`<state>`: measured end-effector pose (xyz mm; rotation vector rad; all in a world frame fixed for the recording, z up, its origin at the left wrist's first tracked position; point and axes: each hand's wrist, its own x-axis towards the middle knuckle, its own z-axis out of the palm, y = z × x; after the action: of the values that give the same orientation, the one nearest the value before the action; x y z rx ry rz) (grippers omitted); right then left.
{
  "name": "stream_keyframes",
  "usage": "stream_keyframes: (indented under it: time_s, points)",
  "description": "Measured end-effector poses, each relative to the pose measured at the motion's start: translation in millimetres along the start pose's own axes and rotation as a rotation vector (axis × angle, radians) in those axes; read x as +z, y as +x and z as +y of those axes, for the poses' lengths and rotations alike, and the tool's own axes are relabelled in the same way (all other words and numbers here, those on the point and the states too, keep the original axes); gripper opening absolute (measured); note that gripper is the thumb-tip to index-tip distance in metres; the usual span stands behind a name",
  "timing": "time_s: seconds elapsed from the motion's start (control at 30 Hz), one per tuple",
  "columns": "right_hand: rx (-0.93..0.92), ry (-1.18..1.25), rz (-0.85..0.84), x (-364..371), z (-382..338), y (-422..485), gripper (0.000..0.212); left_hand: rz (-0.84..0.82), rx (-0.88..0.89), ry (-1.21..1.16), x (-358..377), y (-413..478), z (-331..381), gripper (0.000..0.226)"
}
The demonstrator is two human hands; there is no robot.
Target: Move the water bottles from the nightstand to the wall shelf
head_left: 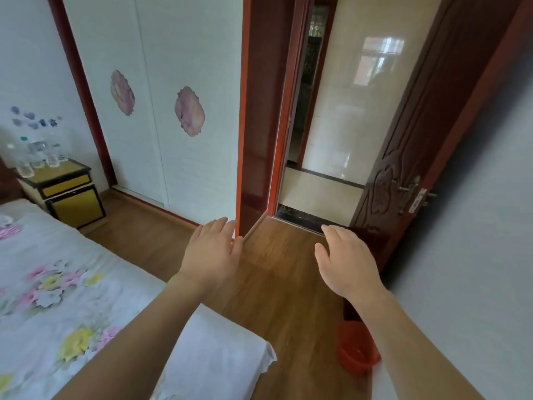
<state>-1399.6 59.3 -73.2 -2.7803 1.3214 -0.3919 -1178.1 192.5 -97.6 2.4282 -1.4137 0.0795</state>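
Several clear water bottles [37, 153] stand together on a yellow and black nightstand [67, 194] at the far left, beside the bed. My left hand [212, 252] and my right hand [344, 261] are stretched out in front of me over the wooden floor, palms down, fingers straight, holding nothing. Both hands are far from the bottles. No wall shelf is in view.
A bed with a floral sheet [72, 298] fills the lower left. A white sliding wardrobe [161, 111] stands ahead. The brown door [415, 157] is open onto a tiled hallway. A red bucket [357, 349] sits on the floor by the right wall.
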Motion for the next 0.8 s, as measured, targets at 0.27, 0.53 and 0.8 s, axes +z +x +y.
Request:
stream_keyframes:
  time_s: [0.27, 0.53, 0.8]
  points:
    - [-0.052, 0.032, -0.020, 20, 34, 160, 0.053, 0.020, -0.029, 0.028, 23, 146, 2, 0.051]
    - [-0.263, 0.075, -0.047, 65, 76, 339, 0.053, 0.068, -0.203, 0.055, 64, 270, 20, 0.054]
    - [-0.494, 0.110, -0.093, 76, 58, 493, 0.053, 0.154, -0.446, 0.056, 71, 364, 10, 0.048]
